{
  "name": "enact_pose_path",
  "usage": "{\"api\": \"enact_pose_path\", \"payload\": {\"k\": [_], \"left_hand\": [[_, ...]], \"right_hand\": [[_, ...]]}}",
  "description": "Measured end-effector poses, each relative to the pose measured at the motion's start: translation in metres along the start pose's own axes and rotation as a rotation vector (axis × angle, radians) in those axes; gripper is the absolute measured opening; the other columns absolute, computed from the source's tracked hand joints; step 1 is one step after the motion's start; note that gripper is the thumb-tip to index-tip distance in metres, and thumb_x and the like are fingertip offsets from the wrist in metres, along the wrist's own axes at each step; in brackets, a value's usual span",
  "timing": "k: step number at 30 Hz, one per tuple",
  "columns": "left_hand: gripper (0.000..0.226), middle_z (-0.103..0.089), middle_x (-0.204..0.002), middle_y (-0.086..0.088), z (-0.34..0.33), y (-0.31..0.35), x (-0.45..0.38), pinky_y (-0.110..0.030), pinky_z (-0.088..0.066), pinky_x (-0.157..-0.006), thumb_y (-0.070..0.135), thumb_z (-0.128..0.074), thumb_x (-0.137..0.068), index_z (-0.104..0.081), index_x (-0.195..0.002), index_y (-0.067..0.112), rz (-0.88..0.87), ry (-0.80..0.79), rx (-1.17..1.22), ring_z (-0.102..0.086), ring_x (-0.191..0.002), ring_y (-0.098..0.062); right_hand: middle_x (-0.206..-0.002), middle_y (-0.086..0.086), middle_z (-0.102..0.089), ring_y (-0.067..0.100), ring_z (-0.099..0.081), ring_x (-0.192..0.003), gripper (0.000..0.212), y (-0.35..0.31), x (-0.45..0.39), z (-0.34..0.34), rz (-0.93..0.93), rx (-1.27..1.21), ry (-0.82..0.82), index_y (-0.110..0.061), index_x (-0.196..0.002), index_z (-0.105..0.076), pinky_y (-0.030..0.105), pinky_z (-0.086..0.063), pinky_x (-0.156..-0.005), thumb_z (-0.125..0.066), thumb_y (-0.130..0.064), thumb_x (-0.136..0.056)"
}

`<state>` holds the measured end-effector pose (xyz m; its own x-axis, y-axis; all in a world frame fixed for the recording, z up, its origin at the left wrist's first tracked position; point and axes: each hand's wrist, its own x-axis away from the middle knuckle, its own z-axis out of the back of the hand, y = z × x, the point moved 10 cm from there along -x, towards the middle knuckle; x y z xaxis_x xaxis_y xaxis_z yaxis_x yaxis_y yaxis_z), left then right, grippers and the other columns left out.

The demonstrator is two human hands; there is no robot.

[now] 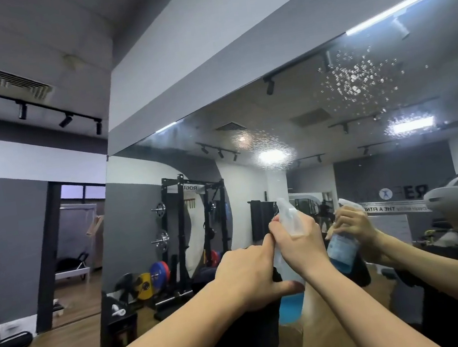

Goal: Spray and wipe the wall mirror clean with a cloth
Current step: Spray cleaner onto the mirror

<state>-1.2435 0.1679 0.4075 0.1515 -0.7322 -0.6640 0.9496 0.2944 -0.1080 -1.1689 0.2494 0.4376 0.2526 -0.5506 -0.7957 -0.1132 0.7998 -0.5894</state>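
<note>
Both forearms reach up from the bottom edge toward the glass. Left hand (247, 273) sits lower, thumb and forefinger spread around the body of the spray bottle (292, 288), forefinger pointing up along its side; a dark cloth (244, 333) hangs below this hand, though how the fingers hold it cannot be told. Right hand (296, 240) is curled tight round the bottle's neck, fingers at the trigger, with the pale nozzle head standing above the knuckles and aimed up at the mirror. Blue liquid fills the bottle's lower part; the plastic above it looks clear and blurred

Wall mirror (319, 137) stands just beyond the hands, filling the right and centre of the view, its top edge running under a grey wall band. Two patches of spray droplets (362, 84) cling to the upper glass: a wide scatter high at right, a finer mist lower and left of it

Reflection shows the same hands and bottle, a person's dark sleeve, a squat rack with coloured weight plates, wooden floor, ceiling lights

Far left, beside the mirror, a doorway (76, 247) opens into another room; track lights (67, 119) and a ceiling vent hang above
</note>
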Motion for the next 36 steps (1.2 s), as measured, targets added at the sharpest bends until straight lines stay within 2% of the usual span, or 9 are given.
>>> {"api": "enact_pose_path", "payload": {"k": [7,11,15,19,22,27,30,34,36], "left_hand": [[0.086,-0.07,-0.105,-0.004,0.0,-0.101,-0.011,-0.041,-0.05,-0.078,0.084,-0.055,-0.082,-0.038,-0.136,0.02,0.025,0.03,-0.049,-0.069,-0.095,-0.029],[0.08,-0.07,-0.107,-0.004,-0.008,-0.153,-0.011,-0.041,-0.048,-0.078,0.084,-0.056,-0.081,-0.044,-0.126,0.019,0.055,0.022,-0.067,-0.068,-0.098,-0.031],[0.078,-0.07,-0.111,-0.004,-0.016,-0.204,-0.013,-0.041,-0.044,-0.079,0.082,-0.059,-0.08,-0.047,-0.126,0.02,0.092,0.028,-0.053,-0.067,-0.103,-0.031],[0.076,-0.069,-0.112,-0.003,-0.035,-0.241,-0.018,-0.042,-0.044,-0.078,0.081,-0.059,-0.081,-0.045,-0.125,0.021,0.111,0.029,-0.017,-0.067,-0.102,-0.032],[0.083,-0.069,-0.116,-0.002,-0.048,-0.268,-0.025,-0.044,-0.051,-0.086,0.083,-0.056,-0.082,-0.041,-0.137,0.024,0.123,0.05,0.008,-0.066,-0.105,-0.032],[0.087,-0.068,-0.12,-0.003,-0.078,-0.305,-0.041,-0.044,-0.049,-0.087,0.083,-0.055,-0.082,-0.039,-0.143,0.023,0.131,0.041,0.002,-0.065,-0.111,-0.032],[0.087,-0.069,-0.117,-0.004,-0.095,-0.328,-0.054,-0.043,-0.048,-0.083,0.082,-0.054,-0.084,-0.038,-0.144,0.022,0.133,0.039,-0.036,-0.067,-0.108,-0.032],[0.087,-0.069,-0.116,-0.006,-0.114,-0.365,-0.077,-0.045,-0.049,-0.084,0.082,-0.053,-0.084,-0.037,-0.144,0.021,0.163,0.032,-0.064,-0.067,-0.106,-0.034],[0.087,-0.069,-0.114,-0.006,-0.119,-0.385,-0.091,-0.045,-0.049,-0.084,0.083,-0.052,-0.084,-0.038,-0.143,0.021,0.176,0.043,-0.091,-0.067,-0.105,-0.033]], "right_hand": [[-0.066,0.003,-0.063,0.015,-0.06,-0.063,0.016,-0.019,-0.031,-0.098,0.06,-0.011,0.005,-0.012,-0.075,-0.065,0.034,-0.05,-0.059,-0.063,-0.017,-0.09],[-0.064,0.002,-0.061,0.011,-0.056,-0.06,0.017,-0.021,-0.04,-0.147,0.053,-0.04,0.02,-0.009,-0.072,-0.064,0.022,-0.042,-0.053,-0.063,-0.015,-0.089],[-0.059,0.002,-0.058,0.013,-0.054,-0.054,0.023,-0.016,-0.049,-0.189,0.048,-0.067,0.082,-0.007,-0.069,-0.06,0.033,-0.045,-0.055,-0.064,-0.015,-0.09],[-0.058,0.006,-0.058,0.024,-0.058,-0.057,0.026,-0.009,-0.061,-0.23,0.075,0.02,0.079,-0.007,-0.066,-0.058,0.043,-0.049,-0.055,-0.062,-0.021,-0.088],[-0.059,0.003,-0.06,0.021,-0.059,-0.058,0.023,0.003,-0.073,-0.253,0.075,-0.01,0.111,-0.011,-0.068,-0.06,0.043,-0.052,-0.057,-0.063,-0.022,-0.088],[-0.061,0.004,-0.06,0.021,-0.059,-0.059,0.02,0.03,-0.092,-0.3,0.069,-0.061,0.059,-0.011,-0.071,-0.061,0.041,-0.051,-0.057,-0.063,-0.02,-0.089],[-0.061,0.002,-0.061,0.017,-0.058,-0.058,0.02,0.048,-0.107,-0.326,0.075,-0.074,0.056,-0.012,-0.07,-0.062,0.034,-0.047,-0.055,-0.063,-0.019,-0.089],[-0.062,0.002,-0.06,0.015,-0.057,-0.058,0.022,0.064,-0.136,-0.367,0.08,-0.075,0.017,-0.012,-0.07,-0.061,0.033,-0.045,-0.055,-0.061,-0.023,-0.089],[-0.06,0.002,-0.058,0.01,-0.054,-0.054,0.025,0.066,-0.152,-0.384,0.098,-0.108,0.01,-0.009,-0.068,-0.058,0.023,-0.041,-0.052,-0.061,-0.02,-0.09]]}}
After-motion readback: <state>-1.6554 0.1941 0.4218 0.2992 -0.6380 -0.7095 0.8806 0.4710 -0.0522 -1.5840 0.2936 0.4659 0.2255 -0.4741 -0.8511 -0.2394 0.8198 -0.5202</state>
